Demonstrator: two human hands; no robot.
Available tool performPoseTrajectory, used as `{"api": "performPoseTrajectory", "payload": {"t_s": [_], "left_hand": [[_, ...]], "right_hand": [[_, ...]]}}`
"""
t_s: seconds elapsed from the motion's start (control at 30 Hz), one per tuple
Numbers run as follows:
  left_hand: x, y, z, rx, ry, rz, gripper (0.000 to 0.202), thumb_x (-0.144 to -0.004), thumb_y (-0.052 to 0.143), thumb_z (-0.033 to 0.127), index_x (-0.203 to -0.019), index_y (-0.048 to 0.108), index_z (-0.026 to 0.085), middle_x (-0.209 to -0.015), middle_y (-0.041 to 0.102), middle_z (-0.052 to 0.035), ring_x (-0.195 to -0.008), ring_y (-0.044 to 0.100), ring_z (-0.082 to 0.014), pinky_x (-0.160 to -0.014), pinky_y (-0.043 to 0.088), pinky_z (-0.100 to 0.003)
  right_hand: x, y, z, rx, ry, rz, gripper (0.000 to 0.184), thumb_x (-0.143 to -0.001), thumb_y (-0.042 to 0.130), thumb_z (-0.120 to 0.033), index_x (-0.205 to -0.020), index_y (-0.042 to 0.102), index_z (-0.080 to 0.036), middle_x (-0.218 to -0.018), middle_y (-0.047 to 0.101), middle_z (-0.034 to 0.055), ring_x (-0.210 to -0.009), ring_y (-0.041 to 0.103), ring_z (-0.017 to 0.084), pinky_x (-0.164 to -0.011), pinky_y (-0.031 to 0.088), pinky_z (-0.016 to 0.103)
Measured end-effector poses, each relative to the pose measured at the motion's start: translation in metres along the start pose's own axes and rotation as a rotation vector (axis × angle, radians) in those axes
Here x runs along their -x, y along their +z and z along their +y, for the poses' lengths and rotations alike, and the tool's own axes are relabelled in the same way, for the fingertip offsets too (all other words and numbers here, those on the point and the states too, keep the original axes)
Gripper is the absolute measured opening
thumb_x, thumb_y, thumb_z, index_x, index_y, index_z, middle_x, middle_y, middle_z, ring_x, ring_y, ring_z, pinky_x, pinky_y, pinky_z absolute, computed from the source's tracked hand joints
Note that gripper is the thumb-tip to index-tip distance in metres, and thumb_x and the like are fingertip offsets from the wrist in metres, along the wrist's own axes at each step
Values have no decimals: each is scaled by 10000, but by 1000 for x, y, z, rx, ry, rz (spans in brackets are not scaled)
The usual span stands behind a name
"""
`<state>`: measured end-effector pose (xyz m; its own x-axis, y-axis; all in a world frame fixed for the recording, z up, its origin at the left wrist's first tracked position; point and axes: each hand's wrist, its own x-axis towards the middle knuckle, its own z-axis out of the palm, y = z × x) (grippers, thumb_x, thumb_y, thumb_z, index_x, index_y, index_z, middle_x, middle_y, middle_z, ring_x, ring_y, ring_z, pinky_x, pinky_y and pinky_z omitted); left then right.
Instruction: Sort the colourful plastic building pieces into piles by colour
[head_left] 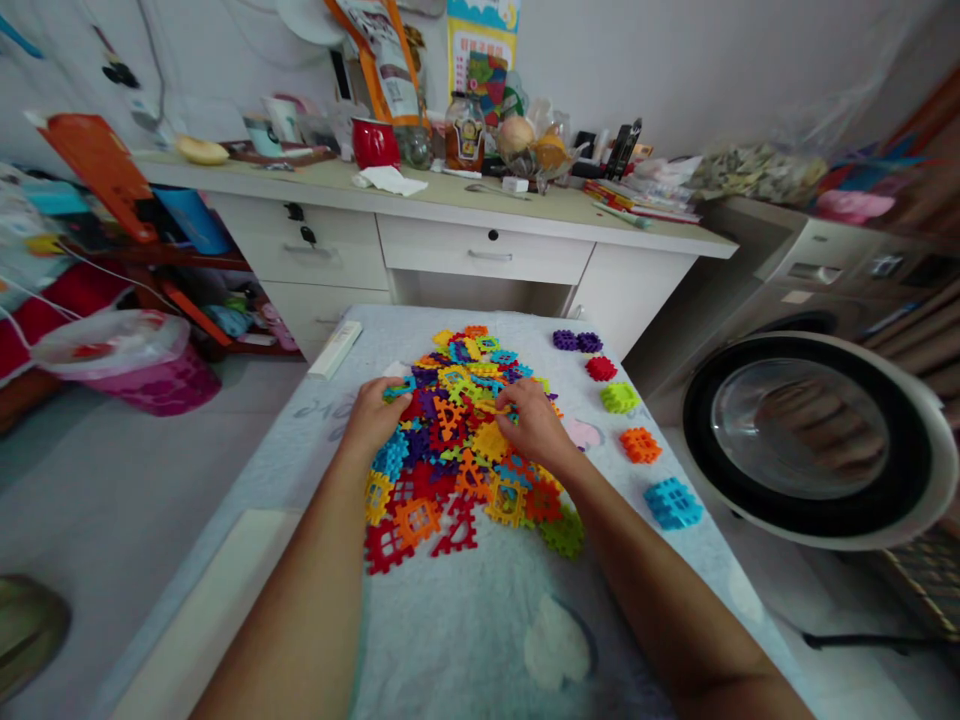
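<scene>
A heap of flat plastic waffle blocks (457, 440) in red, orange, yellow, green, blue and purple lies on a pale cloth-covered table (450, 620). My left hand (373, 418) rests on the heap's left edge, fingers curled on a blue piece. My right hand (534, 425) lies on the heap's right side, its fingers pinching a yellow piece. Along the right side of the table stand sorted stacks: purple (577, 341), red (601, 368), green (619, 397), orange (640, 445), blue (673, 503).
A white desk (480, 250) with drawers stands behind the table, cluttered with a red mug (375, 143), jars and bags. An open washing machine door (806, 435) is at the right. A pink bin (127, 360) sits on the floor at left. A white tube (334, 349) lies near the table's left edge.
</scene>
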<state>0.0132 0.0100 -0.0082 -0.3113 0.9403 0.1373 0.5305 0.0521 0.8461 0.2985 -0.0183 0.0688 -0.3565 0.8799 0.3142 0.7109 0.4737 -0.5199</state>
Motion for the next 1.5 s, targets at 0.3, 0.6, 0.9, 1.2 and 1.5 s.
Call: {"api": "performPoseTrajectory", "payload": {"t_s": [0.3,0.6,0.9,1.2,1.5], "left_hand": [[0,2,3,-30,16,8,350,-754,639,345,-1069,710,210,-1218,628,-93,-1212,571,-272,-1113,406,-411],[0,1,4,-37,32,-4,346,-758,625,350,-1061,709,204,-1213,640,-97,-1211,568,-269,-1107,405,-419],[-1,2,4,-51,35,5,315,-746,640,341,-1027,714,219,-1187,652,-92,-1195,575,-269,-1104,404,-420],[-4,4,1,-71,35,-8,361,-751,620,373,-1050,703,189,-1169,653,-98,-1133,597,-247,-1077,431,-403],[0,1,6,-76,20,-12,376,-764,624,393,-1068,705,188,-1206,638,-107,-1129,597,-250,-1083,433,-406]], "right_hand": [[15,8,-8,27,46,-95,112,-817,649,-158,-900,583,-195,-983,618,63,-961,558,219,-891,428,348],[11,22,-5,142,118,-18,266,-862,639,-283,-1097,653,-159,-1113,611,131,-1066,533,269,-969,422,406],[16,23,-2,162,143,-38,287,-841,679,-340,-1080,669,-183,-1133,591,112,-1080,521,265,-963,418,395],[18,9,-4,99,110,-143,371,-824,727,-362,-1143,648,-189,-1126,669,97,-1057,583,256,-957,424,392],[37,-62,28,140,188,64,438,-816,728,-343,-1217,661,-180,-1096,672,115,-994,634,255,-927,485,384]]}}
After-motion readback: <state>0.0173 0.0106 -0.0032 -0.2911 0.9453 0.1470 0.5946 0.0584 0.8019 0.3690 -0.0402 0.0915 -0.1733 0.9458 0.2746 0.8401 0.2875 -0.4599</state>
